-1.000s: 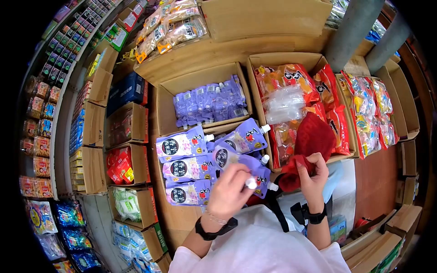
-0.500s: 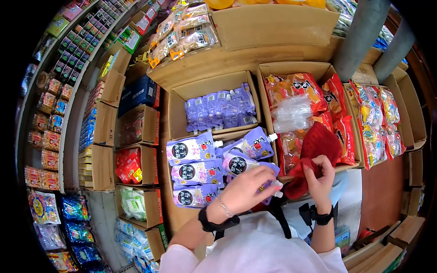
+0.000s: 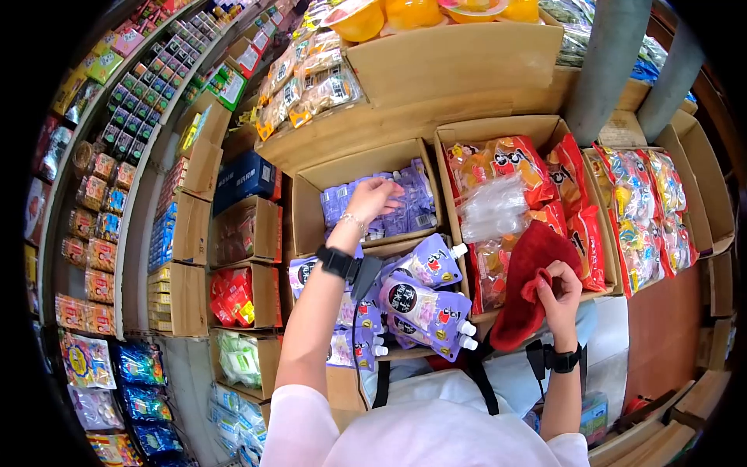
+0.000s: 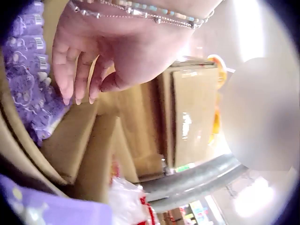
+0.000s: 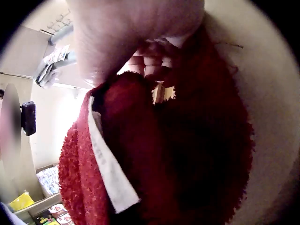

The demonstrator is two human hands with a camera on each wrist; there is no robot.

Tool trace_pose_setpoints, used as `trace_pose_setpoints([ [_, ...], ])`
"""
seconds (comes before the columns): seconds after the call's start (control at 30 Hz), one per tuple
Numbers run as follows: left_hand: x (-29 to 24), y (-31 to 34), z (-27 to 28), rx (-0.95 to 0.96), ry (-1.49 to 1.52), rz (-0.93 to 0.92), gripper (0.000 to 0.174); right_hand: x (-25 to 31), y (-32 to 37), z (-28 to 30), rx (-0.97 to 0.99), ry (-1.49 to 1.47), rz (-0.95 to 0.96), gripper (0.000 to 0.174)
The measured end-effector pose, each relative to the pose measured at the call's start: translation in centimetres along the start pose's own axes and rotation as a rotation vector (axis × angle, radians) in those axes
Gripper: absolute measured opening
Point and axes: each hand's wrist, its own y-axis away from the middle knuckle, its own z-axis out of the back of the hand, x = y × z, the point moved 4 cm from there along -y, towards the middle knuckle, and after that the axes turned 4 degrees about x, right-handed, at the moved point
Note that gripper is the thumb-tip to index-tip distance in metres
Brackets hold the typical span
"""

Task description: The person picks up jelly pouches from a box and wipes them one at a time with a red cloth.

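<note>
In the head view my left hand [image 3: 375,198] reaches over the back carton [image 3: 307,222], just above small purple spout pouches [image 3: 420,194]. Its fingers are loosely bent with nothing between them, as the left wrist view also shows. My right hand [image 3: 562,296] pinches a dark red cloth [image 3: 525,280] that hangs down from the fingers. A white label [image 5: 110,164] shows on the fuzzy cloth in the right wrist view. Larger purple pouches [image 3: 424,311] with white caps lie stacked in the nearer carton, partly hidden under my left forearm.
Right of the pouches stands a carton [image 3: 443,148] of red snack bags [image 3: 580,175] with clear plastic packs [image 3: 494,202] on top. Grey pipes [image 3: 611,70] rise behind it. Shelves and boxes of packaged goods [image 3: 233,296] line the left side.
My left hand let go of a large purple pouch on the front stack, then moved forward over the back carton. My right hand keeps hold of the red cloth, which now hangs more spread out.
</note>
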Motion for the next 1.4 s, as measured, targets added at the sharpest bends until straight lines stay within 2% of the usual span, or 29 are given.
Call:
trace_pose_setpoints([
  [0.1,5.3,-5.7,0.8,-0.053,-0.258,0.177,0.031,-0.2,0.0,0.5,-0.003,0.005,-0.001,0.014],
  [0.2,10.8,-9.5,0.5,-0.116,-0.471,0.252,0.037,-0.6,0.2,0.9,-0.029,0.003,0.024,0.015],
  [0.23,11.5,-9.7,0.1,-0.090,-0.442,0.281,0.053,-0.6,0.3,0.9,-0.045,0.001,0.037,0.015],
  [0.33,12.1,-10.5,0.2,-0.206,-0.682,0.362,0.071,-0.6,0.4,0.9,-0.074,0.010,0.064,0.015],
  [0.4,12.2,-9.8,0.2,-0.249,-0.765,0.502,0.091,-0.6,0.4,0.9,-0.082,0.029,0.079,0.015],
  [0.43,13.4,-10.3,0.8,-0.175,-0.721,0.564,0.099,-0.5,0.4,1.0,-0.080,0.030,0.085,0.015],
  [0.53,13.9,-10.7,1.9,-0.142,-0.788,0.372,0.081,-0.4,0.2,0.9,-0.073,0.032,0.104,0.014],
  [0.67,13.0,-9.6,0.3,-0.183,-0.715,0.419,0.076,-0.4,0.1,0.9,-0.069,0.038,0.113,0.014],
  [0.87,10.9,-8.7,-0.1,-0.032,-0.874,0.403,0.081,-0.6,0.2,1.0,-0.085,0.049,0.128,0.014],
  [0.97,11.5,-9.1,0.1,-0.052,-0.898,0.406,0.084,-0.4,0.3,1.0,-0.090,0.046,0.121,0.014],
  [1.1,11.4,-8.5,0.3,-0.109,-0.726,0.363,0.087,-0.2,0.2,0.9,-0.103,0.033,0.119,0.014],
  [1.2,10.9,-8.4,0.5,-0.141,-0.768,0.374,0.088,-0.3,0.1,0.9,-0.108,0.041,0.131,0.014],
  [1.27,11.3,-8.7,0.8,-0.104,-0.677,0.371,0.092,-0.5,0.1,0.9,-0.122,0.046,0.133,0.016],
  [1.4,8.9,-6.6,0.2,-0.134,-0.554,0.292,0.096,-0.5,0.0,0.9,-0.131,0.065,0.136,0.019],
])
